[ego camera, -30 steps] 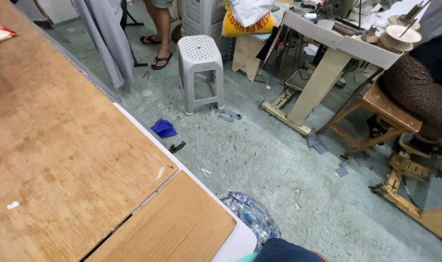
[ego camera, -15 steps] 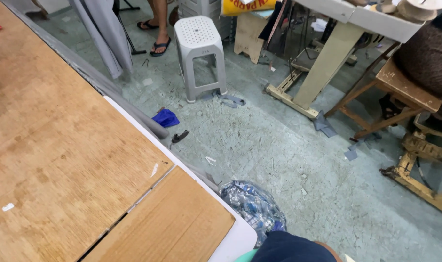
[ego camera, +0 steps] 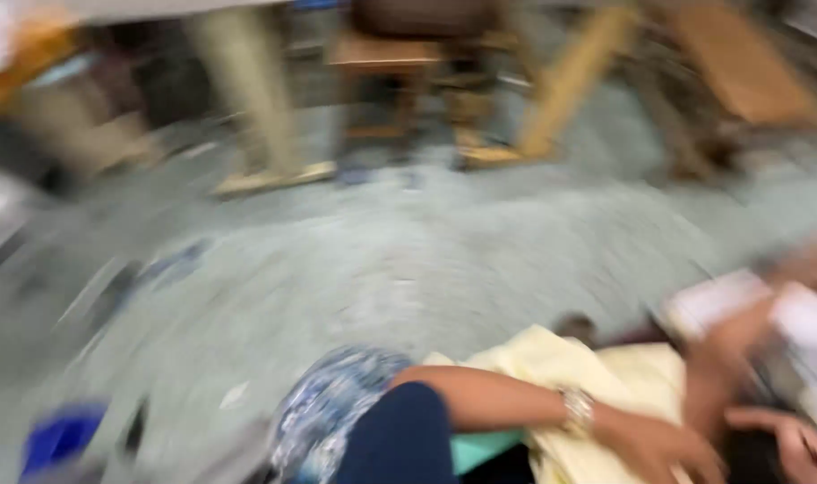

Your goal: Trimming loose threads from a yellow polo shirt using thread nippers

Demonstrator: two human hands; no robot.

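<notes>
Head view, v. blurred: left hand [ego camera: 655, 444] lies on pale yellow cloth [ego camera: 570, 367] at bottom right, forearm running left-to-right; cloth's long axis can't be made out. Right hand [ego camera: 785, 439] at corner. Fingers' grip on either: can't tell. Grey floor [ego camera: 408, 260] beyond.

Blurred blue-and-white patterned plastic bag [ego camera: 337, 408] on floor, bottom centre; no legible labels, signs, screens.

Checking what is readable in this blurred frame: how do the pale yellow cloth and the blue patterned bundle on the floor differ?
The pale yellow cloth is plain and lies under the forearm; the blue patterned bundle is mottled blue-white, left of it. The left hand rests at the cloth, not the bundle. Both lie low, blurred.
</notes>
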